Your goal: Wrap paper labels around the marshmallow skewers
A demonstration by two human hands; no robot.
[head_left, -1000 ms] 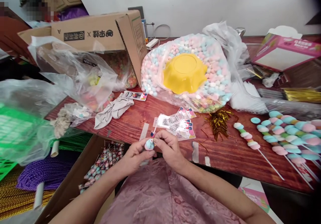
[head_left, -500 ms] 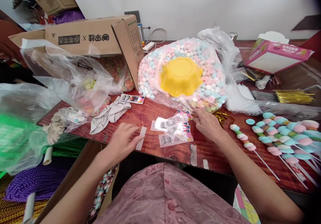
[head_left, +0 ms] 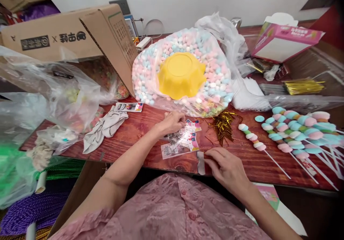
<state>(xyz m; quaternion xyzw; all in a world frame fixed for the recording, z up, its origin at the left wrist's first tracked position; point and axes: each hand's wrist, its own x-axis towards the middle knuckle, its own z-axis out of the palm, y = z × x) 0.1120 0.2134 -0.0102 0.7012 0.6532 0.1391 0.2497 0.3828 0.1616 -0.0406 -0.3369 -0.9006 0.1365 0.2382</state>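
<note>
My left hand (head_left: pixel 172 123) is at the upper left of a small fan of clear printed plastic bags (head_left: pixel 180 149), fingers bent down and closed on their edge; what they pinch is hidden. Close to the table's front edge is my right hand (head_left: pixel 228 166), thumb and forefinger drawn together beside a whitish strip of tape (head_left: pixel 200 163). Anything between those fingertips is too small to make out. Above that hand lies a loose bunch of gold twist ties (head_left: pixel 224 127). One marshmallow skewer (head_left: pixel 251 137) rests to its right.
A big bag of pastel marshmallows (head_left: pixel 150 68) with an upturned yellow bowl (head_left: pixel 182 75) on it stands at the back. More marshmallow skewers (head_left: pixel 298 132) are piled at right. A cardboard box (head_left: pixel 107 36), a grey cloth (head_left: pixel 106 127) and a pink carton (head_left: pixel 287 41) sit around.
My left hand has moved right onto the printed bags. My right hand has drawn back toward the front edge, uncovering the gold twist ties. The view has shifted slightly right.
</note>
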